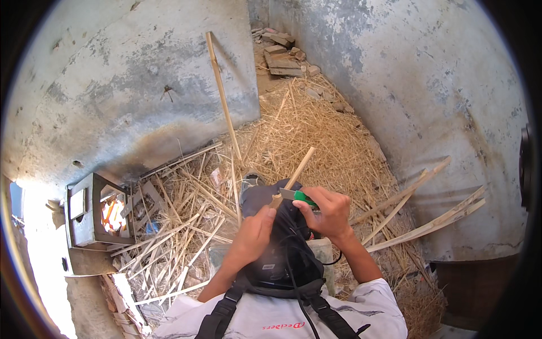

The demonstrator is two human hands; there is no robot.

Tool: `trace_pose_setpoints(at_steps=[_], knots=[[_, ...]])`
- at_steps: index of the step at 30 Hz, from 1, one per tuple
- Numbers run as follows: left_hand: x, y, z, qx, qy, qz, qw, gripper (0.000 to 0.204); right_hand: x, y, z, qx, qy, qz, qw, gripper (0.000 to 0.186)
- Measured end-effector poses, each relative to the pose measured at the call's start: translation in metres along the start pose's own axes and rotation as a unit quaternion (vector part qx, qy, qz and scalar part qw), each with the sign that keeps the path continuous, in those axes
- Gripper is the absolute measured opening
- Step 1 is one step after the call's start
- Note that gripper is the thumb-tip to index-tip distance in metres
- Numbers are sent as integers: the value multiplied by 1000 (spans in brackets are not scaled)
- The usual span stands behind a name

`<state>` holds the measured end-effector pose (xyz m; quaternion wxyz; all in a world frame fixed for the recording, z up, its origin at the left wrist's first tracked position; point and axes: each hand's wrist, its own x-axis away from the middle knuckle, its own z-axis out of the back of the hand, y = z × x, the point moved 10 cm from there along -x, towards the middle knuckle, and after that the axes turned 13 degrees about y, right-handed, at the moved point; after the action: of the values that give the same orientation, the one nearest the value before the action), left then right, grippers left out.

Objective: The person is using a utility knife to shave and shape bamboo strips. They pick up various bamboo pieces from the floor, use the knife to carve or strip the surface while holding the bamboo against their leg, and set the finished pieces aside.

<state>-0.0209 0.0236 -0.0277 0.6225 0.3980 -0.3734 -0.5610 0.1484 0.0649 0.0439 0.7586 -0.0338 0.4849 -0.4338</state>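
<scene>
My left hand (pixel 252 236) is closed round the near end of a pale wooden stick (pixel 301 167), which looks like split bamboo. The stick slants up and away to the right, over my dark-trousered knee. In my right hand (pixel 329 212) is a knife with a green handle (pixel 305 198), its fingers wrapped round it. The short, broad blade (pixel 287 194) points left and lies across the stick, just beyond my left fingers. Whether its edge has cut into the wood is too small to tell.
Loose strips (pixel 180 248) lie heaped on the left, beside a grey box (pixel 93 212) with orange things inside. Straw (pixel 322 130) covers the floor ahead. One long stick (pixel 223 93) leans on the left wall; several strips (pixel 429 226) lean at right. Bricks (pixel 282 62) lie in the far corner.
</scene>
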Motion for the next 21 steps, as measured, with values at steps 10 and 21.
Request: trace_pose_setpoints(at_steps=[10,21], knots=[[24,-17,11,-114,17,-21,993,35,-16,147,96,98,165,-199,961,29],[-4,12,6,-108,48,-38,992,33,9,20,-3,-63,16,-13,998,31]])
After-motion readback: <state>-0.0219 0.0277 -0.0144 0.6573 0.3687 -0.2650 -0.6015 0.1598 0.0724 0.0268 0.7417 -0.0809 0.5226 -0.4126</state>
